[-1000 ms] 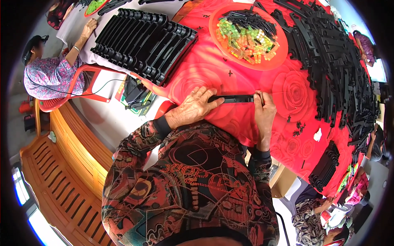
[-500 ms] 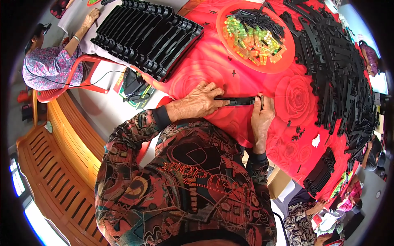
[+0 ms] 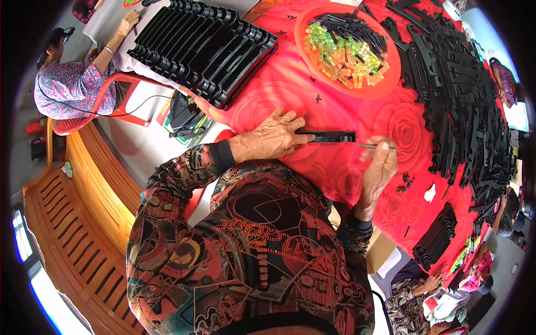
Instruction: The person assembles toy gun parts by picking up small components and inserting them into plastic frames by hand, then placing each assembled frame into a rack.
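My left hand [image 3: 272, 136] is closed on the left end of a long black plastic part [image 3: 335, 137], which lies flat on the red rose-patterned tablecloth [image 3: 335, 176]. The part's right end sticks out free of my fingers. Just beyond that end, my right hand [image 3: 381, 166] grips a slim metal tool [image 3: 375, 147], perhaps tweezers, between thumb and fingers. The tool's tip points left toward the part, with a small gap between them.
Ahead, an orange-red basin [image 3: 300, 33] holds green and orange clear pieces and black strips. A stack of black parts [image 3: 195, 53] stands at left. Many black parts [image 3: 463, 95] cover the right side. Another person [image 3: 78, 86] sits at far left.
My right hand has moved right and slightly nearer to me, leaving the right end of the black part. The metal tool has swung from upright to level. My left hand stays put.
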Demonstrator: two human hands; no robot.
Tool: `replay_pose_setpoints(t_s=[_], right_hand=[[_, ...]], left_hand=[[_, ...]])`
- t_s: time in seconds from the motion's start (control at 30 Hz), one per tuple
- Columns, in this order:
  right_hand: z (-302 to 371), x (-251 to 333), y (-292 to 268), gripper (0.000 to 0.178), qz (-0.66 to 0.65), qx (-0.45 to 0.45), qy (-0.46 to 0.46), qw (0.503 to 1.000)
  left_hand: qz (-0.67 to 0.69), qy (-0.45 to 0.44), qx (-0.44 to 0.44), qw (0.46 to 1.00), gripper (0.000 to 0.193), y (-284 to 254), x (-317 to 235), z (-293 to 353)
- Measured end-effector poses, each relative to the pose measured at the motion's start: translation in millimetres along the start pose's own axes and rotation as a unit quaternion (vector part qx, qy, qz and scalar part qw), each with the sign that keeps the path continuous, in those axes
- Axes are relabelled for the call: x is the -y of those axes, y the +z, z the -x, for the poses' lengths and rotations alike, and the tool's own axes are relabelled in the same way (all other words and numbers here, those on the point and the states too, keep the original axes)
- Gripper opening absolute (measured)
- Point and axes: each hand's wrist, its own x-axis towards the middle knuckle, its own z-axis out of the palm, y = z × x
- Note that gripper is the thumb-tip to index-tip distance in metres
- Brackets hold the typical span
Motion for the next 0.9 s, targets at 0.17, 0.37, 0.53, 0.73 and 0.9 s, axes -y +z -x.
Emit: replay_pose_setpoints(t_s=[0.17,0.37,0.53,0.73,0.9], right_hand=[[9.1,-13.7,24.0,0.007,-0.187,0.169,0.082,0.964],[12.6,-26.2,38.5,0.007,-0.183,0.124,0.073,0.972],[14.4,-26.8,42.7,0.007,-0.163,0.106,0.037,0.980],[14.2,-31.6,48.0,0.008,-0.151,0.094,0.018,0.984],[16.4,-32.4,51.2,0.009,-0.166,0.074,0.027,0.983]], left_hand=[[-0.034,0.010,-0.028,0.999,0.046,-3.0,-5.1,-3.6],[-0.018,0.001,-0.037,0.999,0.047,-2.6,-4.7,-1.6],[-0.021,0.003,-0.049,0.999,0.046,1.3,-4.3,-1.5],[-0.024,0.012,-0.060,0.998,0.043,0.2,-4.6,-2.2],[-0.021,0.026,-0.069,0.997,0.042,5.1,-1.1,-4.1]])
